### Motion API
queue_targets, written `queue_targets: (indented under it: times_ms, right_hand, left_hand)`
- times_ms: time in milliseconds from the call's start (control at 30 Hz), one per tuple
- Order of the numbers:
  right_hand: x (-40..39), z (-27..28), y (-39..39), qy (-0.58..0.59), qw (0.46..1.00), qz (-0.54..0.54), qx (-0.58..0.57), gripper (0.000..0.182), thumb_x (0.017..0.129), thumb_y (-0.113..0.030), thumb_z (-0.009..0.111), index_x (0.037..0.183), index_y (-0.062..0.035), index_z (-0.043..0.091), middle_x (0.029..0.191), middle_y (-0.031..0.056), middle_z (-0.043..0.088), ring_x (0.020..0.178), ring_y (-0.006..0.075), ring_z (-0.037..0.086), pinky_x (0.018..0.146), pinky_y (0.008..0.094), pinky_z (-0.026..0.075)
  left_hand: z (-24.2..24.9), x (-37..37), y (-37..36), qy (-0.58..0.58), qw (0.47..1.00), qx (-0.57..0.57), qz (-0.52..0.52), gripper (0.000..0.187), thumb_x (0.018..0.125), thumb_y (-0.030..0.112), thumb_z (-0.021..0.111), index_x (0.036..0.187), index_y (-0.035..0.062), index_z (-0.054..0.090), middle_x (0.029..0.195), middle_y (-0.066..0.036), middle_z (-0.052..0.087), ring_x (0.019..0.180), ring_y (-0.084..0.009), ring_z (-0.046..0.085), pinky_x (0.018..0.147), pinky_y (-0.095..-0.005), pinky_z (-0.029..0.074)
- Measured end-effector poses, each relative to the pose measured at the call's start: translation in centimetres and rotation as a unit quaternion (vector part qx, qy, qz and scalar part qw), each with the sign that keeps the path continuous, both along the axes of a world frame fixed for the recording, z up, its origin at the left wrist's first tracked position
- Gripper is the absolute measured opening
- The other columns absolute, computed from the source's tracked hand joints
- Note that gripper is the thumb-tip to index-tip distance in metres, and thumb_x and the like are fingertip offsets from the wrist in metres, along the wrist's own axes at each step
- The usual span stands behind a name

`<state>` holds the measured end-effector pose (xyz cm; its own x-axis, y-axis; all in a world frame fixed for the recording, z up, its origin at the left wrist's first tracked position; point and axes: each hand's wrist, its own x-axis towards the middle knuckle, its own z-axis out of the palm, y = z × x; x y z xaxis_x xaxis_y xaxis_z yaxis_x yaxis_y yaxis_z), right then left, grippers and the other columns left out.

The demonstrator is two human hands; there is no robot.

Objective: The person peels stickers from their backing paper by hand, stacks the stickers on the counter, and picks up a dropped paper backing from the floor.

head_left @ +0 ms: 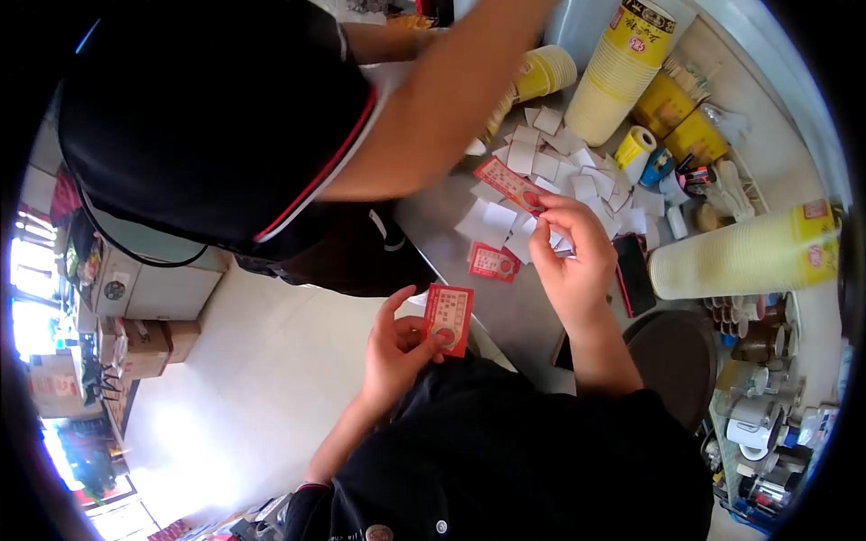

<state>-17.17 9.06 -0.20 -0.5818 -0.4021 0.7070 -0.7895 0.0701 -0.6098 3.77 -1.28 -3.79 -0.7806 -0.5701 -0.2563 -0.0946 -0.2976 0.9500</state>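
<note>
In my left hand is a red printed card, pinched between thumb and fingers just in front of my body. Over the counter, the thumb and fingertips of my right hand close on the near end of another red card, which tilts up and away. Below it on the counter lies a small pile of red cards near the edge. Many white paper pieces are scattered behind, partly hidden by my right hand.
A co-worker's blurred arm reaches across the counter from the left. Stacked paper cups stand at the back, with another cup stack lying to the right. A phone and a dark round stool seat are beside my right arm.
</note>
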Motion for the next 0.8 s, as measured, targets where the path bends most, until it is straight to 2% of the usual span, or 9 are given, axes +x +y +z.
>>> queue_targets:
  times_ms: [67,167,200,300,433,600,700,767,800]
  right_hand:
    - [0.0,0.0,0.3,-0.009,1.000,-0.002,-0.005,0.019,0.068,0.005,0.064,0.083,-0.0011,0.055,0.093,0.0134,0.063,0.080,0.0256,0.063,0.070,0.0303,0.050]
    - [-0.2,-0.1,0.5,0.004,1.000,0.003,-0.003,0.019,0.068,0.006,0.064,0.084,-0.0010,0.055,0.093,0.0134,0.063,0.082,0.0261,0.063,0.071,0.0309,0.050]
    - [-0.2,0.1,0.5,0.004,1.000,0.002,-0.004,0.019,0.068,0.006,0.064,0.084,-0.0010,0.055,0.093,0.0134,0.063,0.082,0.0261,0.063,0.071,0.0309,0.050]
    - [0.2,0.7,0.2,0.019,1.000,0.001,-0.002,0.020,0.068,0.006,0.063,0.084,-0.0010,0.055,0.094,0.0135,0.063,0.083,0.0272,0.062,0.072,0.0317,0.049]
    - [0.7,1.0,-0.2,0.010,0.999,0.043,-0.014,0.020,0.068,0.006,0.064,0.085,-0.0006,0.055,0.094,0.0137,0.062,0.082,0.0280,0.062,0.071,0.0314,0.050]
    - [1.3,1.4,-0.9,0.006,0.998,0.068,-0.016,0.019,0.069,0.005,0.065,0.085,-0.0003,0.056,0.090,0.0134,0.062,0.080,0.0276,0.062,0.069,0.0302,0.050]
    - [1.8,1.3,-1.4,0.029,0.993,0.112,-0.020,0.021,0.070,0.004,0.066,0.087,-0.0001,0.055,0.096,0.0150,0.060,0.080,0.0269,0.062,0.068,0.0301,0.051]
    - [2.9,2.0,-1.2,-0.086,0.992,0.075,-0.054,0.026,0.071,-0.001,0.068,0.093,-0.0004,0.054,0.105,0.0163,0.057,0.083,0.0243,0.061,0.066,0.0292,0.051]
    - [2.8,1.2,-0.8,-0.099,0.990,0.094,-0.019,0.041,0.072,-0.006,0.071,0.106,0.0003,0.049,0.110,0.0172,0.053,0.086,0.0187,0.060,0.068,0.0266,0.050]
  left_hand:
    - [-0.1,0.1,0.4,-0.015,1.000,0.002,0.022,0.046,0.077,-0.005,0.064,0.117,-0.0045,0.042,0.080,-0.013,0.063,0.064,-0.0142,0.059,0.054,-0.0233,0.046]
    - [-0.5,0.2,0.3,-0.057,0.998,0.017,0.007,0.037,0.077,-0.004,0.064,0.111,-0.0061,0.050,0.082,-0.012,0.063,0.063,-0.0132,0.058,0.055,-0.0231,0.046]
    - [-0.8,0.4,0.5,-0.055,0.998,0.011,0.006,0.023,0.079,-0.001,0.063,0.101,-0.0064,0.057,0.081,-0.009,0.063,0.065,-0.0115,0.056,0.058,-0.0228,0.045]
    - [-1.2,0.5,0.8,-0.043,0.999,0.006,0.003,0.017,0.082,0.001,0.061,0.098,-0.0057,0.059,0.079,-0.007,0.062,0.068,-0.0104,0.055,0.062,-0.0225,0.044]
    - [-0.4,0.4,1.3,-0.055,0.998,-0.027,0.025,0.015,0.083,0.003,0.059,0.096,-0.0053,0.060,0.077,-0.006,0.061,0.069,-0.0097,0.054,0.064,-0.0226,0.043]
    - [-0.2,0.6,1.2,-0.039,0.999,0.020,0.031,0.012,0.082,0.002,0.061,0.092,-0.0055,0.060,0.078,-0.007,0.063,0.066,-0.0104,0.055,0.062,-0.0221,0.045]
    - [0.2,0.6,0.9,-0.034,0.998,0.028,0.037,0.012,0.082,0.003,0.062,0.091,-0.0054,0.060,0.077,-0.008,0.063,0.064,-0.0104,0.055,0.061,-0.0221,0.045]
    - [0.4,0.6,0.6,-0.041,0.998,0.012,0.045,0.010,0.083,0.003,0.062,0.088,-0.0045,0.059,0.075,-0.008,0.063,0.063,-0.0103,0.055,0.060,-0.0221,0.045]
    - [0.7,0.6,0.4,-0.023,0.999,0.001,0.049,0.009,0.083,0.004,0.062,0.087,-0.0039,0.059,0.075,-0.008,0.064,0.063,-0.0102,0.056,0.059,-0.0220,0.045]
